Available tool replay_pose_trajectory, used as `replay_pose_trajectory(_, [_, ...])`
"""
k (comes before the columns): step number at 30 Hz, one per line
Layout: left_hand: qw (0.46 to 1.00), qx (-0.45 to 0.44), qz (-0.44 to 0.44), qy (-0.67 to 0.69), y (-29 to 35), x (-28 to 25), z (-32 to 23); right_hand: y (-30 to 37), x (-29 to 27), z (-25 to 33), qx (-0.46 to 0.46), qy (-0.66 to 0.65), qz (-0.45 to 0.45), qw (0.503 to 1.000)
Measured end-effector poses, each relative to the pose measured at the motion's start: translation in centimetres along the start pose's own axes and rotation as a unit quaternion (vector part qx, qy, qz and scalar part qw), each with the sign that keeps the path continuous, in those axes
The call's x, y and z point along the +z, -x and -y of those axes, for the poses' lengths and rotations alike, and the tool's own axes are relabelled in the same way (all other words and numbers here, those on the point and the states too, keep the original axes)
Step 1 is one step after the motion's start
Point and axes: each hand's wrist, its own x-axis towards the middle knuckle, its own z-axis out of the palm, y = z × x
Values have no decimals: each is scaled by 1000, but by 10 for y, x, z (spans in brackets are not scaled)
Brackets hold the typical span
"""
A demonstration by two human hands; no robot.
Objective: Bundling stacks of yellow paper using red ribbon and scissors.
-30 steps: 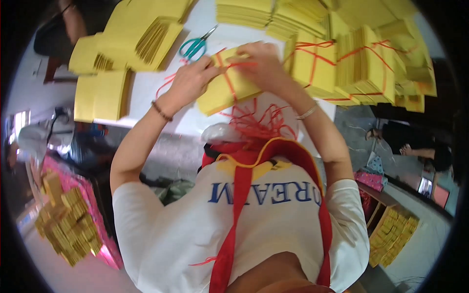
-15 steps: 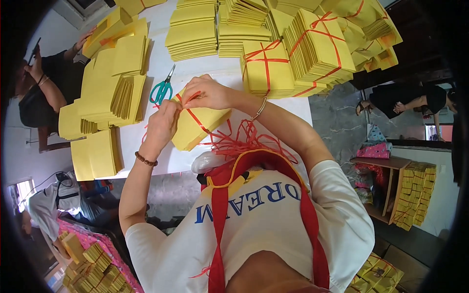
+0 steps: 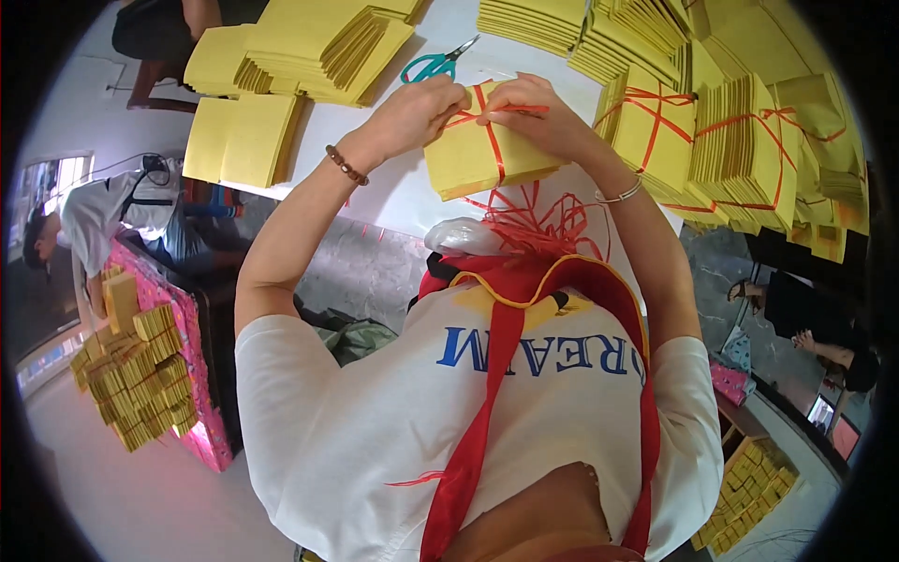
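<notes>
Head view: yellow paper bundle (image 3: 456,161) is on the table (image 3: 391,199), btwn the person's hands, w/ red ribbon (image 3: 493,152) crossed on top. R hand (image 3: 551,127) is pinched on ribbon nr the crossing; L hand (image 3: 412,115) has fingers curled at bundle's upper-left edge, grip hidden, can't tell. Bundle's prob. fairly light, stiffish, corners crushable; ribbon likely slippery. Best held by opp. sides.

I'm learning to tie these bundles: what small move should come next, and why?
Probably pull the red ribbon snug: the right hand pinches it near its crossing atop the yellow bundle, with the left hand close by. I can't tell whether any knot is tight.
</notes>
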Motion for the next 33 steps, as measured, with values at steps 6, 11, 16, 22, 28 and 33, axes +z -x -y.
replay_pose_trajectory(6, [993, -102, 39, 53, 4, -23, -17, -9, 4, 12, 160, -132, -10, 978])
replay_pose_trajectory(11, [974, -116, 100, 166, -7, -60, -36, -9, 10, 10, 133, -85, -44, 986])
replay_pose_trajectory(16, [989, -33, 123, 79, -46, -71, -54, -3, 13, 14, 26, 138, -67, 988])
replay_pose_trajectory(22, [921, 181, -136, -319, -71, -55, -39, -8, 14, 26, 128, 47, -52, 989])
replay_pose_trajectory(28, [990, -113, -90, 3, -24, -40, -38, -3, 11, 14, 114, 17, -57, 992])
replay_pose_trajectory(33, [991, -114, -51, 56, -6, 0, -32, -4, 12, 16, 117, 16, -61, 991])
